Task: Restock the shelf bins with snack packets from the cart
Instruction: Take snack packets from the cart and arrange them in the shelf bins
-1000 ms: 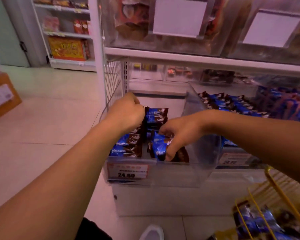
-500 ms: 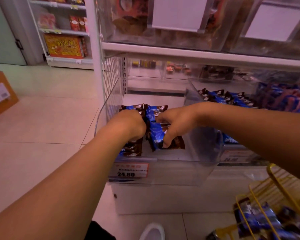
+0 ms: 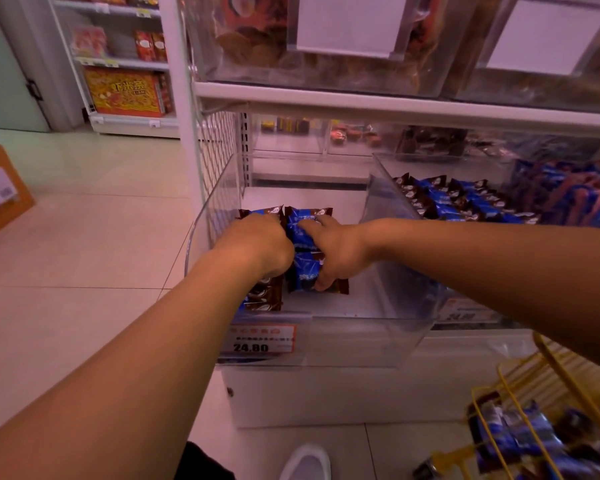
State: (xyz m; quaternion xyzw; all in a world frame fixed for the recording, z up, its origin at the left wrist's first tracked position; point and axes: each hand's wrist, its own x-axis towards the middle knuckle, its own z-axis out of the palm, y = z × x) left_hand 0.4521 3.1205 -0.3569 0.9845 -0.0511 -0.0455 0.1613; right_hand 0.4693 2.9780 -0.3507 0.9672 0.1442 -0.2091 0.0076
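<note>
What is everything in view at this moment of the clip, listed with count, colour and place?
Snack packets: two short rows, blue and brown, in the near clear bin under both hands.
Clear bin: one, transparent, pulled forward on the low shelf.
Price tag: one, orange and white, on the bin's front.
Neighbouring bin: one, clear, to the right, filled with similar blue packets.
Cart: one, yellow wire, lower right, holding more blue packets.
Cardboard box: one, brown, on the floor at left.
Left hand: on the left row, fingers hidden.
Right hand: grips the right row.
</note>
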